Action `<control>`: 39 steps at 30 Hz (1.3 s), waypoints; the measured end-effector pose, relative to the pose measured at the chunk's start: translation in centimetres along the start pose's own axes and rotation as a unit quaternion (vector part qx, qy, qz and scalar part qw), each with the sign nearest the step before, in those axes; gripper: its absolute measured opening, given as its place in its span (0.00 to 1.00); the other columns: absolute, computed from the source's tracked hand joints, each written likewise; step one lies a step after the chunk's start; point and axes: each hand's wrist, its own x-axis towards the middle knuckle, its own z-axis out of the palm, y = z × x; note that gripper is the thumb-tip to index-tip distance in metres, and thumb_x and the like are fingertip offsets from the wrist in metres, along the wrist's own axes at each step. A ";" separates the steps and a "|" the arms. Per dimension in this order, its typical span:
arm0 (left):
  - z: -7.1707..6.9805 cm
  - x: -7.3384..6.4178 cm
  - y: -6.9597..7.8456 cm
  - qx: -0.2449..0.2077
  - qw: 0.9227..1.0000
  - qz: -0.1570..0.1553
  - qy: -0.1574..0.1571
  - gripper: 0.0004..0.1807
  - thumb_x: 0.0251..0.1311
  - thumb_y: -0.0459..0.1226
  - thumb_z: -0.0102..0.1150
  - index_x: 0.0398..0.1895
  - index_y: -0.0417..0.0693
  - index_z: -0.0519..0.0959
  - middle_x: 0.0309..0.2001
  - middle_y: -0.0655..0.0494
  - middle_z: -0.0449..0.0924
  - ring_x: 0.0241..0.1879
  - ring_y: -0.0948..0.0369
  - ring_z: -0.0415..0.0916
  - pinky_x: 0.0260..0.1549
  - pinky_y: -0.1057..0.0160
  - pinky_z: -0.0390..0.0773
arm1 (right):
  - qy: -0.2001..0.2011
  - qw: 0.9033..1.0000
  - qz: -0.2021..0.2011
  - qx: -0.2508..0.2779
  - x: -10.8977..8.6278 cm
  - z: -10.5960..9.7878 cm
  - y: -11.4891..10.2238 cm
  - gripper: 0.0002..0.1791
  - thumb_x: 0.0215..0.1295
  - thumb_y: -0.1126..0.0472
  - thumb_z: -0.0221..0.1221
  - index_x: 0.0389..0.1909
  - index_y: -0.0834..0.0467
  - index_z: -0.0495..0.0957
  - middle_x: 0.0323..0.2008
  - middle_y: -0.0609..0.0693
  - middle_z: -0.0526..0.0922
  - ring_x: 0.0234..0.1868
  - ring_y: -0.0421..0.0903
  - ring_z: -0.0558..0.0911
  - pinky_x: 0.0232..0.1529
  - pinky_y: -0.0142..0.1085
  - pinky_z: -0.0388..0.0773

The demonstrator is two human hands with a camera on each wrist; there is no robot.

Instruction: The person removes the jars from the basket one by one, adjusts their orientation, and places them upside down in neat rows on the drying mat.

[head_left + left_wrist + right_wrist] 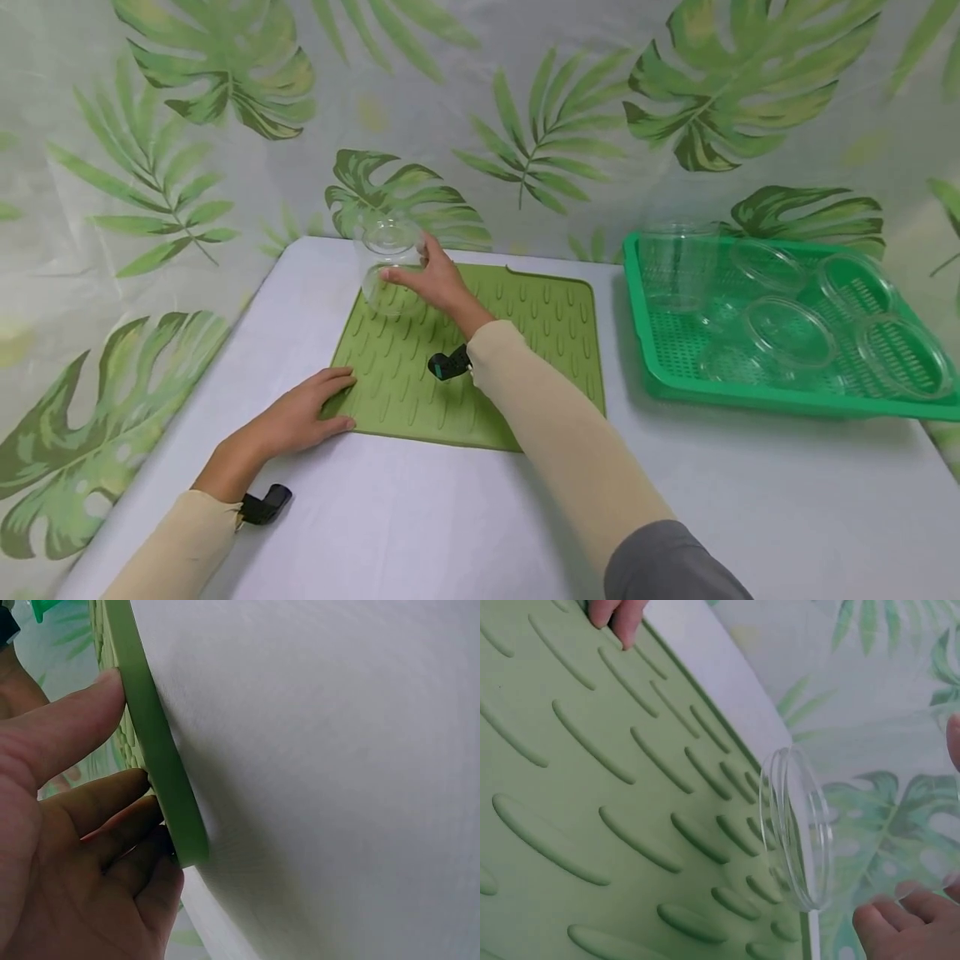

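Note:
At the far left corner of the ridged green drying mat, my right hand holds a clear plastic jar between thumb and fingers. The jar is upside down. In the right wrist view its round rim faces the mat and overlaps its edge. My left hand rests at the mat's left front edge, fingers spread and fairly straight. The left wrist view shows the thumb and fingertips touching the mat's raised border.
On the right of the white table stands a green plastic basket. Inside it are several clear jars, one upright tall jar among them. A leaf-patterned curtain hangs behind and to the left of the table.

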 end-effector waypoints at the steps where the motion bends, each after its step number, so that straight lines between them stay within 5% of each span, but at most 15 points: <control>1: -0.1 -0.1 0.0 0.002 1.000 0.000 0.002 0.35 0.62 0.40 0.65 0.68 0.30 0.67 0.71 0.34 0.63 0.70 0.34 0.60 0.66 0.36 0.65 | -0.005 1.000 0.002 -0.001 0.0 0.1 -0.1 0.58 0.59 0.39 0.66 0.80 0.45 0.38 0.79 0.52 0.53 0.79 0.52 0.55 0.74 0.52 0.64; 16: 0.2 -1.0 0.0 -0.010 1.000 -0.011 -0.002 0.34 0.62 0.39 0.65 0.68 0.31 0.67 0.71 0.34 0.63 0.70 0.34 0.60 0.65 0.35 0.65 | -0.028 0.999 0.023 -0.008 0.0 1.5 1.0 0.57 0.64 0.40 0.63 0.80 0.44 0.33 0.80 0.53 0.48 0.80 0.55 0.53 0.75 0.56 0.61; 39: 0.2 0.0 0.2 -0.009 1.000 0.000 0.007 0.34 0.62 0.38 0.64 0.67 0.30 0.67 0.71 0.33 0.63 0.70 0.34 0.60 0.65 0.35 0.66 | -0.007 0.999 0.000 -0.034 0.3 1.6 1.7 0.53 0.66 0.44 0.62 0.80 0.42 0.34 0.80 0.53 0.49 0.79 0.57 0.55 0.73 0.57 0.62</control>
